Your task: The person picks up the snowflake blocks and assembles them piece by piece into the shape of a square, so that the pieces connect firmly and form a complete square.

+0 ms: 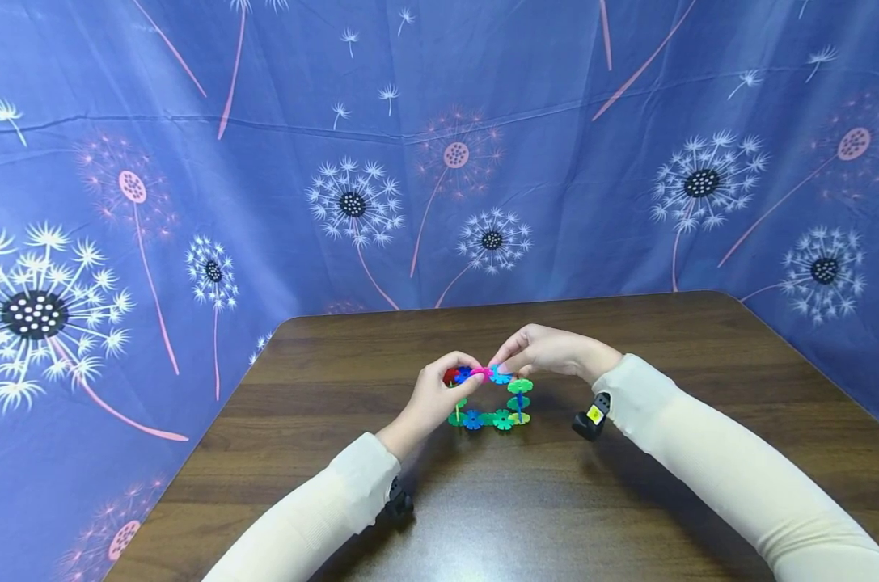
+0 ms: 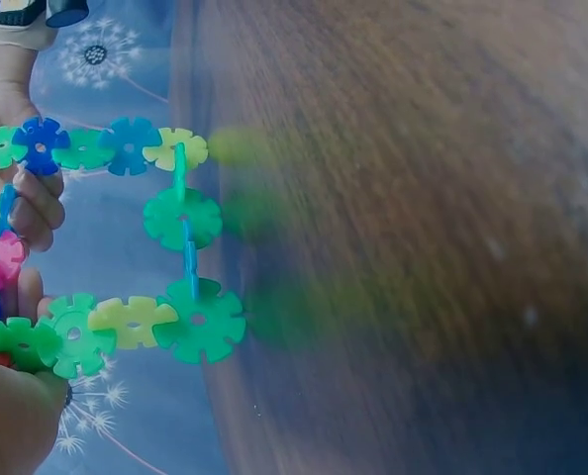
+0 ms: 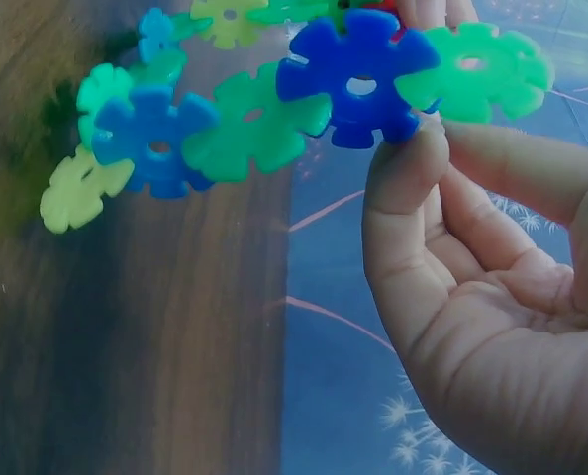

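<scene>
A frame of interlocked flower-shaped plastic discs (image 1: 503, 419), in green, blue, yellow, red and pink, stands upright over the middle of the table. My left hand (image 1: 433, 394) grips its upper left side, fingers and thumb near a pink disc (image 1: 480, 372). From the upper right, my right hand (image 1: 548, 352) pinches the light blue disc (image 1: 500, 375) beside the pink one. In the right wrist view, thumb and fingers meet just behind a dark blue disc (image 3: 361, 54) and a green disc (image 3: 477, 74). The left wrist view shows two side chains joined by a green disc (image 2: 182, 218). Fingers partly hide the top row.
The brown wooden table (image 1: 323, 388) spreads around both hands. Behind it hangs a blue cloth (image 1: 555, 202) with a dandelion print. Black wrist cameras sit under both cuffs, the right one (image 1: 590, 416) with a yellow label.
</scene>
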`<act>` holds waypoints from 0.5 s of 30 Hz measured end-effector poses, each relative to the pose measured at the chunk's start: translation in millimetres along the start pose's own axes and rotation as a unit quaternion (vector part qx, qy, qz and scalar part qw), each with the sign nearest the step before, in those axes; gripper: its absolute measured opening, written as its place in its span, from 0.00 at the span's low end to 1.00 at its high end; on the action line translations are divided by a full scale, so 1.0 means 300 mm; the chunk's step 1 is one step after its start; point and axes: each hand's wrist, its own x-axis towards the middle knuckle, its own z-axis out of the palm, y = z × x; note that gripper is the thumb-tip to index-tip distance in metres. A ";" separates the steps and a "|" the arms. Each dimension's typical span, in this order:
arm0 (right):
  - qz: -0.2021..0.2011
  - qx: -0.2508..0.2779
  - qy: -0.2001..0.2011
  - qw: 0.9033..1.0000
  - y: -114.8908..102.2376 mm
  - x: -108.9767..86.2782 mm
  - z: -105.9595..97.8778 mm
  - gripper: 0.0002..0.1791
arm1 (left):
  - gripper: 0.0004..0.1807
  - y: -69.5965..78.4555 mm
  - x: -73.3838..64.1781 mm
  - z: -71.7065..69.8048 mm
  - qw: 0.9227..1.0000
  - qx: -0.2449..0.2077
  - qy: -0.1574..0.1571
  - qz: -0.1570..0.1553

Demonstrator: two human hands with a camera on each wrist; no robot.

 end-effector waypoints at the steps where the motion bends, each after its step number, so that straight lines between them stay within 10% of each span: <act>1: -0.003 0.006 0.000 1.000 0.001 0.001 0.003 0.15 | 0.08 0.021 -0.005 -0.003 1.000 0.002 -0.002 0.000; 15: 0.008 0.007 0.048 0.999 -0.017 -0.007 0.028 0.14 | 0.08 0.055 -0.014 -0.018 1.000 -0.002 -0.014 -0.005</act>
